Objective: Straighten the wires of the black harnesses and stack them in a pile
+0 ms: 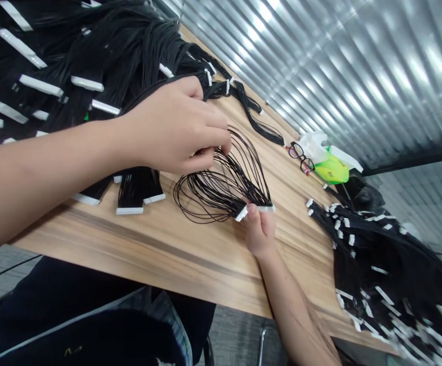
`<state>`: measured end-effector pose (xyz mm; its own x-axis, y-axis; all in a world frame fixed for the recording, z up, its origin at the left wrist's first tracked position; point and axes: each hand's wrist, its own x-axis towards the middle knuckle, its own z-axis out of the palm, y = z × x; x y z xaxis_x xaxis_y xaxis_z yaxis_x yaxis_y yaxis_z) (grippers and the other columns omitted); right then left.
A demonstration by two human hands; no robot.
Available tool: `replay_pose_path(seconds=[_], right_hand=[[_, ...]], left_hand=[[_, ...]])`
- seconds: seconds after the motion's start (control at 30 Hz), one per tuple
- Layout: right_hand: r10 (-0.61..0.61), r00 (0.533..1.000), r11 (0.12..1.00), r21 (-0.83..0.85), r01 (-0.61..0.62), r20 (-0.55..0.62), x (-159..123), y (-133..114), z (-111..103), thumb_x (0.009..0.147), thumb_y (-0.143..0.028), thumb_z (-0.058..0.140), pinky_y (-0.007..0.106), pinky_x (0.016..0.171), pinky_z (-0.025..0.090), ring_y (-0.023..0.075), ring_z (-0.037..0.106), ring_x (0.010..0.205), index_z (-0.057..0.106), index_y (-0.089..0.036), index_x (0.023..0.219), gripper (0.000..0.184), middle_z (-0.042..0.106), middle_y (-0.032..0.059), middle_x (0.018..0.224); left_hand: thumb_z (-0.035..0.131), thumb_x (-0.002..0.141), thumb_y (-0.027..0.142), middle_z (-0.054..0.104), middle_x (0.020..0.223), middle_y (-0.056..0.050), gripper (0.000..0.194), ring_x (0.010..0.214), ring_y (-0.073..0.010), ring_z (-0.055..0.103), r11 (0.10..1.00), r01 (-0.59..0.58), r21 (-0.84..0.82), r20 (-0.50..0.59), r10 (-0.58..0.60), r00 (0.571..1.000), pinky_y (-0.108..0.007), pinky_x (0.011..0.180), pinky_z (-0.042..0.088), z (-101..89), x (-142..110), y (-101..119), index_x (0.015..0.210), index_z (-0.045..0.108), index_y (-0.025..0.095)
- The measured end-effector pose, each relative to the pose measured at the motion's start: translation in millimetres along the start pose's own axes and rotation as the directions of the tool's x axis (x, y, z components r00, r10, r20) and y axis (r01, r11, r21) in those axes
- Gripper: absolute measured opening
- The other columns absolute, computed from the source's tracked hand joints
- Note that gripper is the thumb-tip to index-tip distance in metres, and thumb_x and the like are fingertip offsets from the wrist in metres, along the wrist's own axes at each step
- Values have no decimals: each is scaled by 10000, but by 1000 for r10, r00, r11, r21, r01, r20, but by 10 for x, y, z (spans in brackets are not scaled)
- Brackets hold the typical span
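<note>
A looped wire harness (224,188) of thin black wires with white connectors is between my hands, over the wooden table. My right hand (262,231) grips its connector end, thumb pressed near a small white connector (241,213), with a longer white connector (266,208) beside it. Above the loops, my left hand (190,129) has its fingers curled and closed on the black wires of the harness; its fingertips partly hide them. Under and behind the left wrist lie more harnesses, with white connectors such as the one at the table's near side (129,211).
A large heap of black harnesses (122,51) covers the upper left of the table (206,254). Another pile (388,269) lies at the right. Glasses (301,157) and a bright green packet (331,168) sit near the corrugated metal wall (320,61).
</note>
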<state>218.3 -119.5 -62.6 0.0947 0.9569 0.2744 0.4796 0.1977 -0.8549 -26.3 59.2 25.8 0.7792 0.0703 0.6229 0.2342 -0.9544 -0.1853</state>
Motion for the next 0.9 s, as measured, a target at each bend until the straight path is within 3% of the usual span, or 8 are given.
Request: replay_pose_path(seconds=[0.13,0.23,0.4,0.5,0.63,0.77,0.83,0.9], right_hand=[[61,998,967,249,-53,-22,22,-89,47,1007,-560,553,320,624,511,161,547,588,653,-252,710,440,570,-15,624],[160,983,913,364,-184,95,0,-181,69,965,-629,586,337,644,556,175,592,637,697,-254,812,420,617,-4,693],[179,918,870,378,-316,355,-64,-320,67,967,-676,540,479,913,626,248,709,854,758,-248,897,485,725,49,843],[147,897,843,421,-334,417,-75,-377,37,975,-643,560,486,949,621,243,716,855,783,-263,905,446,721,37,828],[162,862,812,432,-392,480,-69,-420,-7,957,-616,619,463,990,613,231,726,877,804,-273,967,390,739,27,840],[178,826,805,404,-434,534,-32,-444,-25,936,-650,625,442,1002,601,223,715,861,801,-261,963,429,735,22,829],[173,804,802,392,-450,569,-10,-449,-27,936,-661,616,434,981,598,227,708,870,793,-257,941,441,720,19,807],[171,776,806,367,-465,607,4,-448,-28,942,-672,597,418,923,601,220,683,833,773,-248,874,463,695,19,782]], left_hand=[[419,1047,334,771,899,67,315,713,-121,640,991,13,-132,23,-10,1000,-356,739,374,-7,1,8,1033,732,303],[416,1111,436,753,836,63,363,709,-95,603,981,27,-191,39,-20,999,-327,784,366,-11,1,2,1108,764,333],[318,1137,527,774,868,63,500,682,-72,525,947,-20,-322,157,74,985,-314,892,365,100,-43,16,1147,782,339],[282,1136,541,796,977,69,520,720,-83,566,911,-13,-412,212,110,971,-321,907,376,173,-54,61,1187,764,351],[260,1132,562,797,1024,71,531,737,-79,594,836,67,-544,227,70,971,-285,838,391,176,-23,118,1248,731,345],[346,1111,604,734,768,69,509,629,-65,489,801,76,-594,189,47,981,-254,709,371,143,-10,109,1157,772,329],[361,1110,605,645,623,66,531,595,-66,429,837,33,-546,162,67,984,-268,733,368,148,-22,94,1060,801,311],[321,1118,599,662,643,59,561,607,-69,441,865,12,-502,176,88,980,-297,800,383,166,-38,88,1072,806,322]])
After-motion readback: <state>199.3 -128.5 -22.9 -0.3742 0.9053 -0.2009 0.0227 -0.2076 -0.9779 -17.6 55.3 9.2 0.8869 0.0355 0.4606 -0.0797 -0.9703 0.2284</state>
